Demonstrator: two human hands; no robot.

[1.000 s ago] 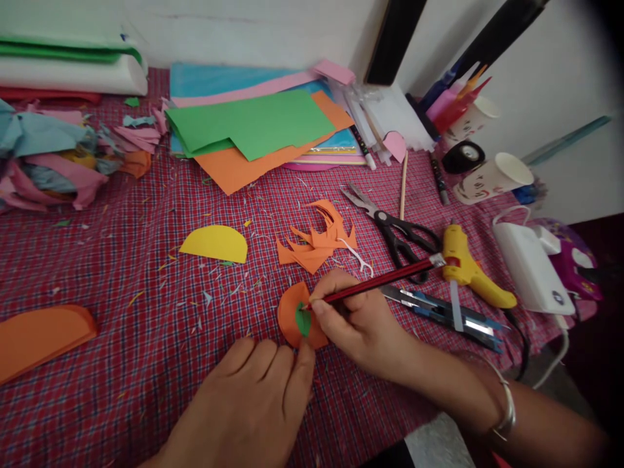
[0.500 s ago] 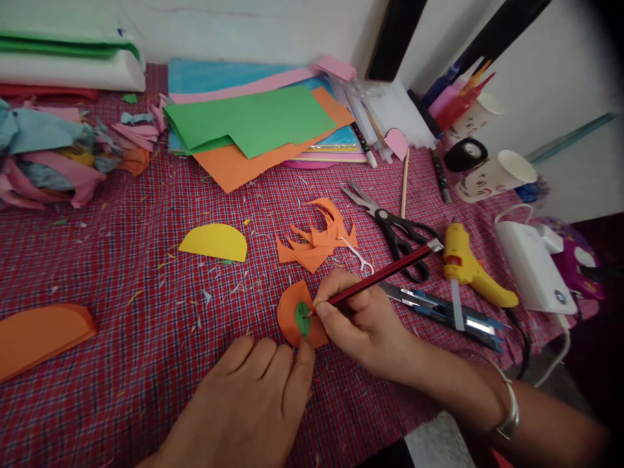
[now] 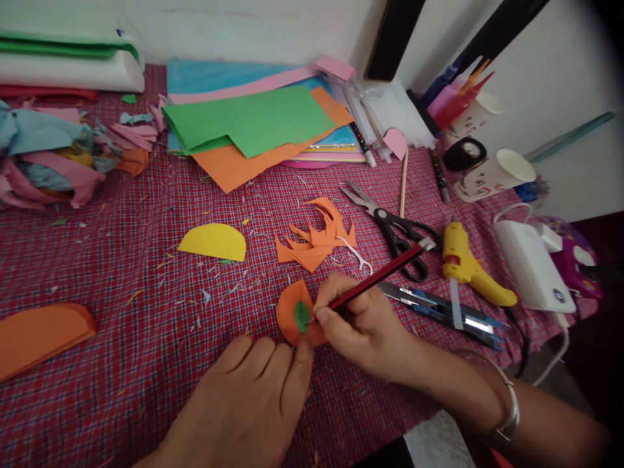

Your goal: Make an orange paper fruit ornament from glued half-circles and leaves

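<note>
Working at the tabletop on red checked cloth point(image 3: 146, 279); clock bearings from the green leaf, 12 at top of view.

Green leaf point(image 3: 301, 315) lying on the orange paper piece point(image 3: 286, 309), dark vein lines on it, in front of the body. Gripping red-and-black pencil point(image 3: 377, 276) with right hand point(image 3: 368, 328) at 3 o'clock, closed in a writing grip, thumb against shaft. Shaft running up to 2. Tip just beside leaf's right edge; can't tell if touching paper.

Pressing down on leaf's lower end with left hand point(image 3: 244, 403), at 7: palm down, fingers bent side by side, rightmost visible fingertip on leaf at 6. Thumb hidden; can't tell how far open, or whether pinching.

Around it: orange scraps point(image 3: 319, 237) just past 12, scissors point(image 3: 402, 237) at 2 with blades slightly apart and pointing to 10, yellow glue gun point(image 3: 455, 253) between 2 and 3, partly blue cutter point(image 3: 433, 305) at 3. Yellow half-disc point(image 3: 213, 242) at 10, orange sheets point(image 3: 43, 335) well apart at 9, green sheet point(image 3: 253, 117) between 11 and 12, atop other coloured papers.
</note>
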